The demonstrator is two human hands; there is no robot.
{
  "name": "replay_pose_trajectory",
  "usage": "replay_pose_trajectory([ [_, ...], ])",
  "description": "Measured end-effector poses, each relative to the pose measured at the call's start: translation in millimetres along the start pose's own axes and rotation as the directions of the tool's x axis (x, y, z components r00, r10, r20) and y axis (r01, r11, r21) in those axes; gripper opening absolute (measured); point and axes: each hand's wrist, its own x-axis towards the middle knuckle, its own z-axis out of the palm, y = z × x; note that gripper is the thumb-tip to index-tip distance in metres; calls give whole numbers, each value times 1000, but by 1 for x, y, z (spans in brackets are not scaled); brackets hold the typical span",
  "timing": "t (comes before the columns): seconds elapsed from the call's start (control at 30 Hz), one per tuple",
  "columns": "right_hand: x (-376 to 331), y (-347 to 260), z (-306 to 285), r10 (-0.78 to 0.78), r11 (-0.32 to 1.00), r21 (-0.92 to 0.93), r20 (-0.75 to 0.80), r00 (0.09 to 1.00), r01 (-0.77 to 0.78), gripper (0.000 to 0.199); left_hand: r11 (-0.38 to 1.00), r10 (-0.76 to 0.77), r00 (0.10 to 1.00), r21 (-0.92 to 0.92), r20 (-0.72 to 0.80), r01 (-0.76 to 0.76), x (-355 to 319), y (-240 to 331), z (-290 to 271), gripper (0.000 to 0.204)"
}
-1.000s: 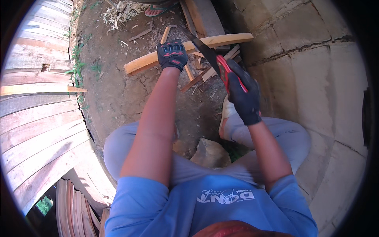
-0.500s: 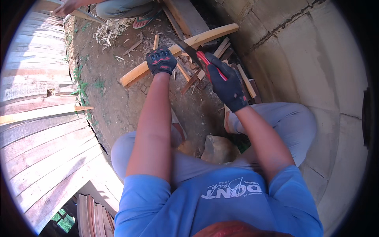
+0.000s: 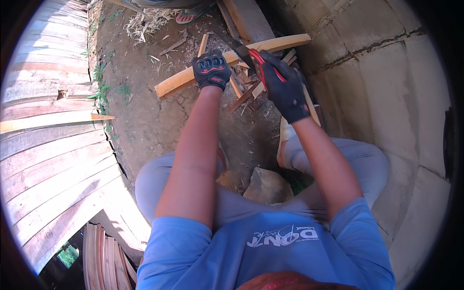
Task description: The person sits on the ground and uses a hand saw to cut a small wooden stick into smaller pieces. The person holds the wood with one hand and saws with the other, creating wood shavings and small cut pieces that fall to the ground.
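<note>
A long, pale wooden beam [image 3: 175,83] lies slantwise across the ground ahead of me, its right end higher in the view. My left hand [image 3: 211,70], in a black glove with red trim, is closed over the beam left of its middle. In my gloved right hand [image 3: 284,84] is a handsaw [image 3: 261,67] with a red and black handle. Its dark blade [image 3: 237,47] crosses the beam just right of my left hand and points up and left. Whether the teeth are sunk into the wood I cannot tell.
Wood offcuts [image 3: 240,99] lie below the beam, near a block wall [image 3: 386,92] on the right. Wood shavings [image 3: 147,24] and another person's sandalled foot [image 3: 186,17] are at the far side. A plank wall [image 3: 53,159] runs along the left. A stone [image 3: 268,186] sits between my legs.
The whole view has shifted, so the beam and both hands appear slightly farther right and higher. My grips on the beam and handsaw stay the same. The other person's hand has left the view.
</note>
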Motion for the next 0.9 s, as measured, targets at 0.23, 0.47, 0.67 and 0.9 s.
replay_pose_trajectory([
  [0.23, 73, 34, 73, -30, 998, -62, -65, 997, 26, 42, 1000, 31, 998, -2, -52, -31, 1, -1, 4, 15],
  [0.47, -47, 10, -11, 36, 996, 84, -53, 998, -31, 38, 999, 54, 994, 7, -90, -54, 5, -7, 10, 19],
  [0.67, -151, -85, -137, 332, 938, -139, 94, 939, -317, 36, 999, 37, 999, -7, 7, -37, 8, -7, 0, 28],
  [0.9, -83, -45, -59, 32, 997, -69, -30, 999, -34, 37, 998, 44, 995, -37, 86, -41, 6, -6, -3, 28],
])
